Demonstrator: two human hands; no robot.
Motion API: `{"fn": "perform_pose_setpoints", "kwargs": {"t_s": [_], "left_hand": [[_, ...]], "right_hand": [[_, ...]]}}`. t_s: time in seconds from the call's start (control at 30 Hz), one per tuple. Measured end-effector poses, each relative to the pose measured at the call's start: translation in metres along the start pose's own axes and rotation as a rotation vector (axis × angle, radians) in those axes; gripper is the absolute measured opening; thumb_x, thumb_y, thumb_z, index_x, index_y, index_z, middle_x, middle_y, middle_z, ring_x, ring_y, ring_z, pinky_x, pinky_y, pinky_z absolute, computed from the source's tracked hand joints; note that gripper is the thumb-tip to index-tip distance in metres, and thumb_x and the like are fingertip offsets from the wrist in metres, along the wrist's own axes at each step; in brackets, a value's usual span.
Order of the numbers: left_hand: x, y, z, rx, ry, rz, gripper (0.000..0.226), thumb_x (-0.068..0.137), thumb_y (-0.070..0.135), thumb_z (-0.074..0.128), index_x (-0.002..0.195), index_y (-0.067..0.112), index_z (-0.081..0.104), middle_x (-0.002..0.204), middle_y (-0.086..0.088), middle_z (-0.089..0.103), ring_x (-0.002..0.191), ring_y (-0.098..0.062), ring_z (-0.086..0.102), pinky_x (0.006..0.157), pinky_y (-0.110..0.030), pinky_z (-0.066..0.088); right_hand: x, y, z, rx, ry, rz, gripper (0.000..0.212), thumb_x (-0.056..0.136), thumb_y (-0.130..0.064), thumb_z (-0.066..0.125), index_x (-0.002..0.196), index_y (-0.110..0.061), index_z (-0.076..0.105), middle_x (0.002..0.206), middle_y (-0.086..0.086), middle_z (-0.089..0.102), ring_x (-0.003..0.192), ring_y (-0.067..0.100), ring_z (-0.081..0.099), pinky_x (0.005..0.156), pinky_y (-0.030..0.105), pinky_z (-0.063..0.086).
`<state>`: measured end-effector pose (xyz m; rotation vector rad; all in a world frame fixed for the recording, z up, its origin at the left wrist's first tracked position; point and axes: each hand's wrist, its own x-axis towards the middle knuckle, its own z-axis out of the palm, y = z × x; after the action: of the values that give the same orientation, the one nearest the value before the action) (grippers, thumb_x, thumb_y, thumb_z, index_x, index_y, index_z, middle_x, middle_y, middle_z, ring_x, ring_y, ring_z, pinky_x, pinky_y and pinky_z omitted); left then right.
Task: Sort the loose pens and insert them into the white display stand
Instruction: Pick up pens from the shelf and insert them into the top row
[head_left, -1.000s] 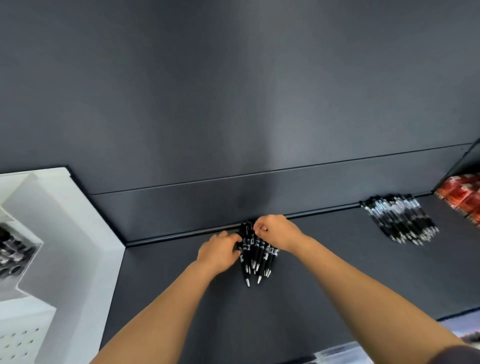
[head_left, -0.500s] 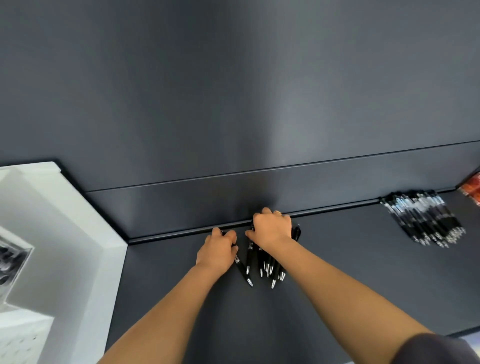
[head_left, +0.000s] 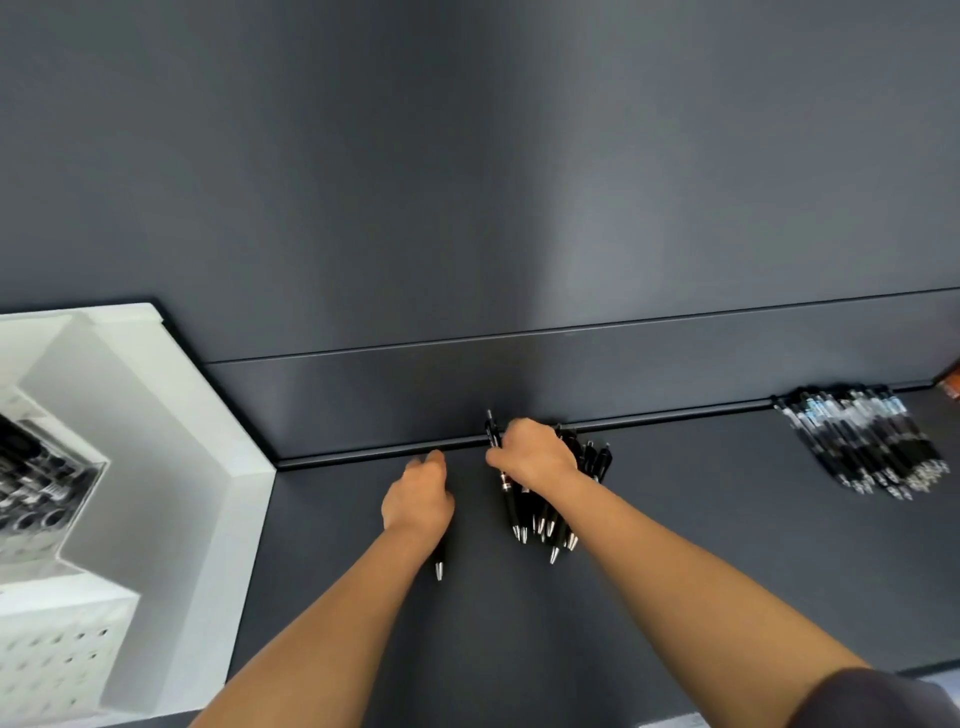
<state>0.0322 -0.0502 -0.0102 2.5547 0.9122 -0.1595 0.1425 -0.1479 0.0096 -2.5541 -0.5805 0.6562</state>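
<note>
Steady the bundle of black, silver-tipped click pens (head_left: 540, 514) on the dark shelf (head_left: 675, 545) with the gripping right hand (head_left: 530, 457). Peel singles off (left hand (head_left: 418, 501) curled round one black pen (head_left: 439, 564)) toward the white plastic display stand (head_left: 156, 415).

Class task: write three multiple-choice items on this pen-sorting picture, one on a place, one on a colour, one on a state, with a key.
1. The untouched pile of pens lies: A. far right on the dark surface B. on the floor C. in a red cup.
2. The pen barrels are: A. red B. black C. white.
3. The right hand: A. hangs idle B. lies flat, empty C. grips a bundle of pens.
Key: A, it sits by the right edge; B, dark barrels, silver tips; C, the hand curls over the bundle.
</note>
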Motion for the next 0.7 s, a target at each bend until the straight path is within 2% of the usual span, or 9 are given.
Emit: {"fn": "perform_pose_setpoints", "kwargs": {"t_s": [0.07,0.1,0.13,0.2,0.27,0.37,0.43,0.57,0.7], "left_hand": [[-0.004,-0.001,-0.001,-0.025,0.006,-0.004,0.031,0.085,0.005,0.047,0.115,0.01,0.04,0.11,-0.014,0.054,0.095,-0.036,0.058,0.068,-0.036,0.043],[-0.006,0.0,-0.002,-0.062,0.012,-0.008,0.034,0.085,0.005,0.048,0.116,0.01,0.037,0.109,-0.014,0.055,0.095,-0.036,0.057,0.069,-0.037,0.044],[-0.008,0.003,-0.005,-0.108,0.022,-0.005,0.038,0.084,0.005,0.049,0.119,0.011,0.035,0.109,-0.014,0.056,0.095,-0.035,0.057,0.069,-0.037,0.044],[-0.01,0.009,-0.011,-0.207,0.046,0.02,0.051,0.084,0.003,0.051,0.13,0.012,0.032,0.112,-0.016,0.057,0.101,-0.034,0.056,0.074,-0.037,0.044],[-0.013,0.017,-0.02,-0.314,0.076,0.078,0.059,0.085,0.0,0.053,0.139,0.009,0.032,0.114,-0.019,0.057,0.107,-0.035,0.054,0.083,-0.035,0.042],[-0.024,0.022,-0.039,-0.428,0.158,0.158,0.04,0.086,-0.004,0.05,0.126,0.004,0.05,0.102,-0.018,0.051,0.106,-0.033,0.051,0.078,-0.021,0.033],[-0.033,0.02,-0.052,-0.502,0.204,0.144,0.036,0.09,-0.002,0.046,0.125,0.006,0.051,0.105,-0.016,0.048,0.102,-0.028,0.049,0.075,-0.019,0.03],[-0.056,0.007,-0.08,-0.575,0.331,0.139,0.024,0.099,0.013,0.04,0.114,0.0,0.054,0.106,-0.024,0.056,0.099,-0.033,0.052,0.081,-0.032,0.037],[-0.077,-0.011,-0.106,-0.644,0.47,0.185,0.024,0.099,0.011,0.04,0.114,0.003,0.056,0.101,-0.019,0.061,0.085,-0.025,0.052,0.079,-0.034,0.041]], "right_hand": [[-0.006,0.0,-0.008,0.149,0.0,-0.04,0.016,0.076,-0.02,0.061,0.067,-0.016,0.048,0.069,0.002,0.058,0.072,0.025,0.062,0.063,0.033,0.052],[-0.009,-0.001,-0.011,0.186,0.01,-0.066,0.011,0.075,-0.017,0.061,0.072,-0.016,0.05,0.069,0.001,0.059,0.067,0.021,0.064,0.067,0.032,0.054],[-0.013,-0.001,-0.015,0.209,0.015,-0.098,0.01,0.075,-0.014,0.061,0.079,-0.018,0.052,0.067,-0.001,0.06,0.06,0.016,0.063,0.065,0.027,0.054],[-0.021,-0.002,-0.022,0.238,-0.001,-0.156,0.019,0.077,-0.011,0.059,0.092,-0.021,0.052,0.062,-0.004,0.06,0.048,0.006,0.057,0.05,0.018,0.046],[-0.029,-0.005,-0.029,0.269,-0.027,-0.218,0.024,0.079,-0.009,0.057,0.098,-0.022,0.052,0.064,-0.001,0.064,0.046,0.004,0.056,0.047,0.014,0.039],[-0.044,-0.018,-0.039,0.326,-0.044,-0.296,0.015,0.085,-0.01,0.054,0.094,-0.02,0.048,0.074,0.005,0.066,0.048,0.009,0.058,0.041,0.014,0.036],[-0.053,-0.03,-0.042,0.383,-0.072,-0.328,0.007,0.091,-0.014,0.052,0.093,-0.017,0.046,0.077,0.006,0.064,0.049,0.013,0.058,0.038,0.021,0.034],[-0.07,-0.062,-0.043,0.438,-0.101,-0.409,0.013,0.097,-0.031,0.046,0.095,-0.018,0.048,0.084,0.008,0.065,0.044,0.009,0.056,0.037,0.019,0.035],[-0.084,-0.093,-0.036,0.447,-0.061,-0.539,0.016,0.096,-0.028,0.049,0.089,-0.014,0.051,0.079,0.003,0.059,0.046,0.01,0.057,0.037,0.011,0.034]]}}
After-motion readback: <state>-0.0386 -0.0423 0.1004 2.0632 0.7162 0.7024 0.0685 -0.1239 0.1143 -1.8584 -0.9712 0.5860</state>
